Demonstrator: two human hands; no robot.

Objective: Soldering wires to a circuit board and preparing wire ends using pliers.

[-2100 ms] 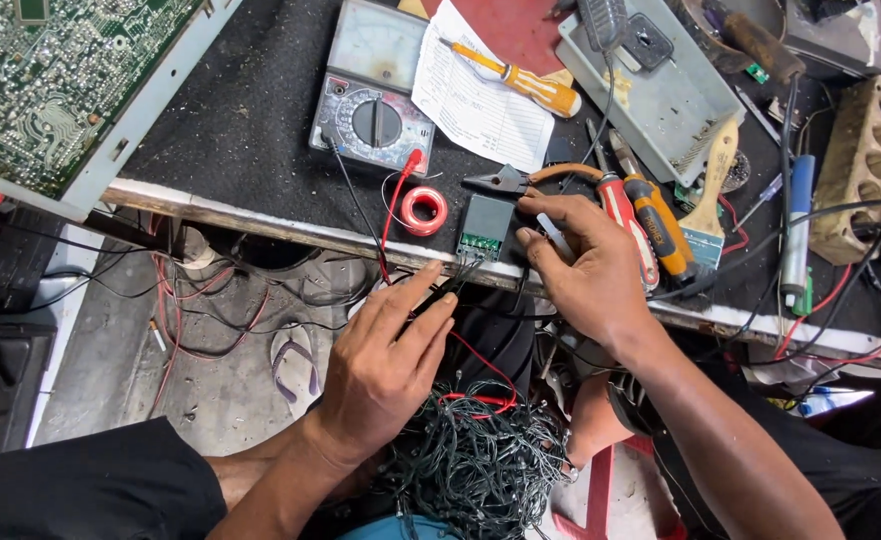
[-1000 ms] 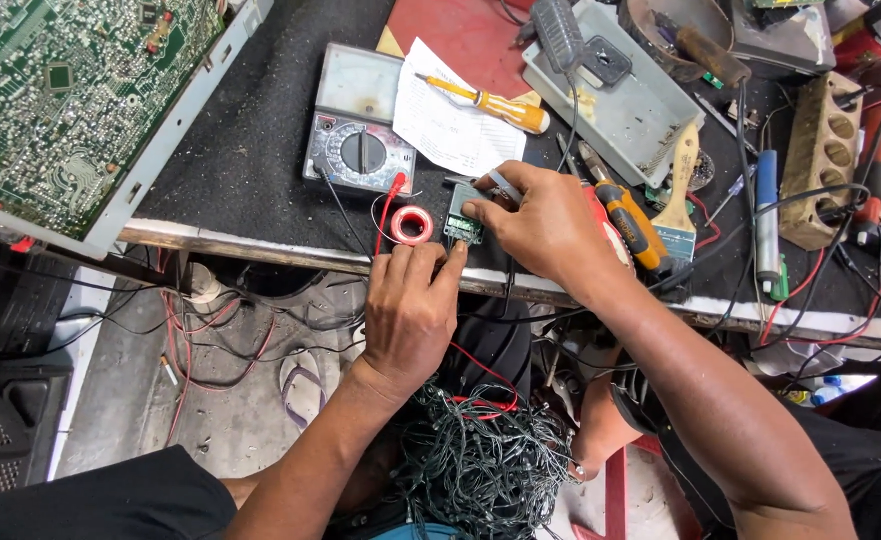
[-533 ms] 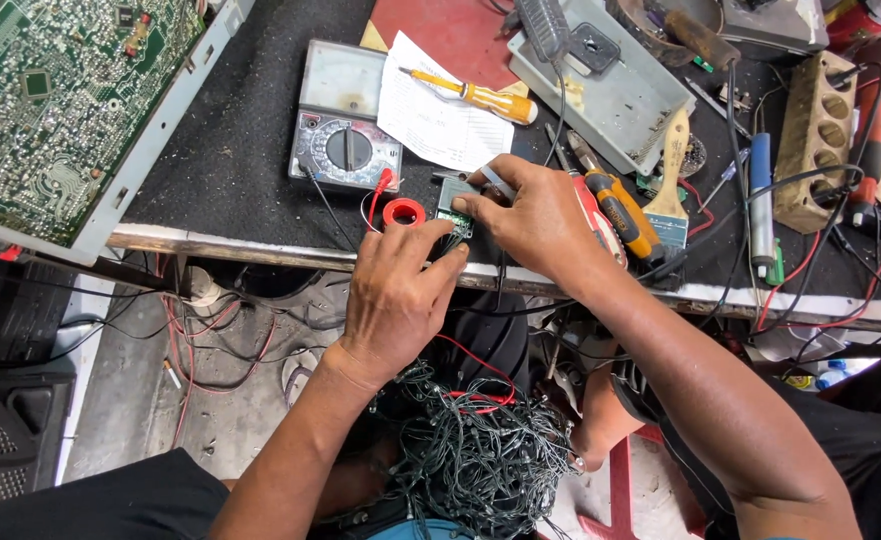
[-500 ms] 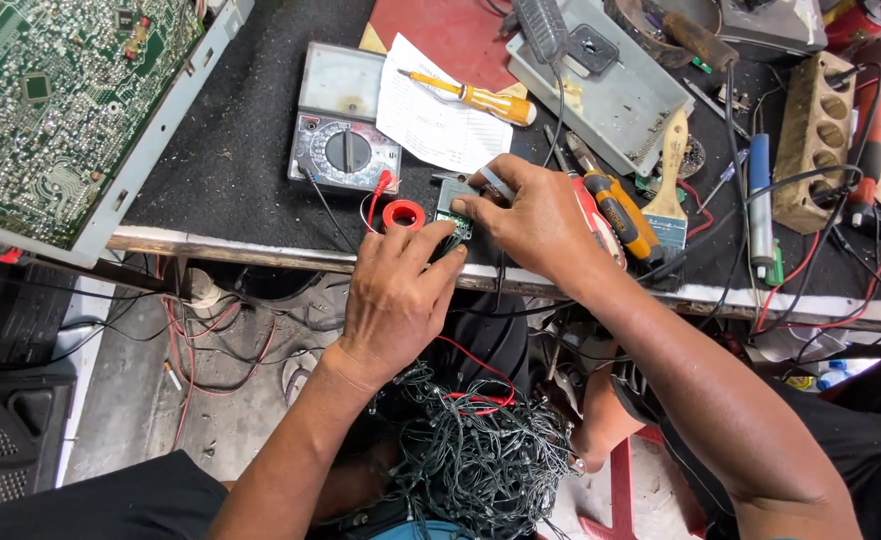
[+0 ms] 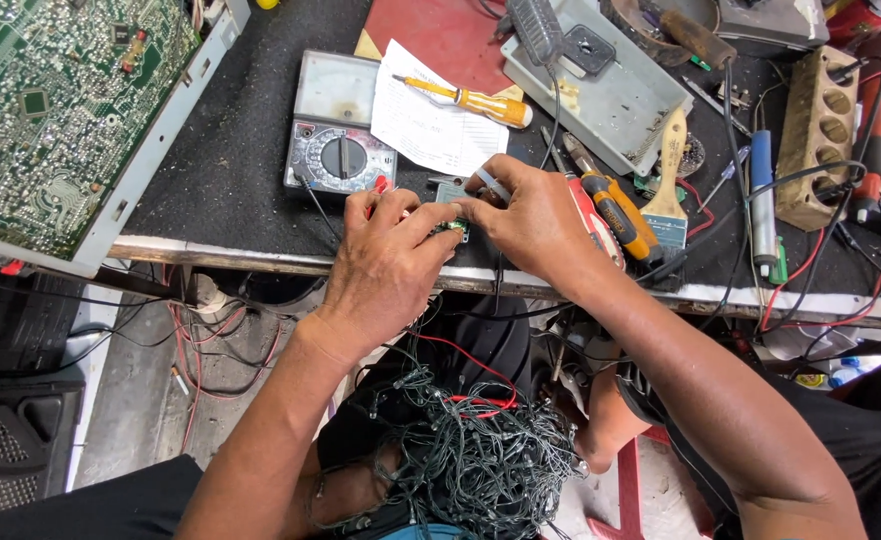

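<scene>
The small green board (image 5: 452, 212) sits right at the front edge of the black bench top (image 5: 220, 180), just to the right of the grey meter (image 5: 340, 150). Both hands meet on it there. The left hand (image 5: 385, 265) comes up from below the meter and pinches the board's near side with its fingertips. The right hand (image 5: 535, 220) comes in from the right, farther from the meter, and closes on the board's far end (a thin pale piece sticks out between its fingers, too small to tell what). The board is mostly hidden, so which way its long side runs cannot be told. The hands touch. A tangle of dark wire (image 5: 460, 450) lies in the lap, well below the meter.
</scene>
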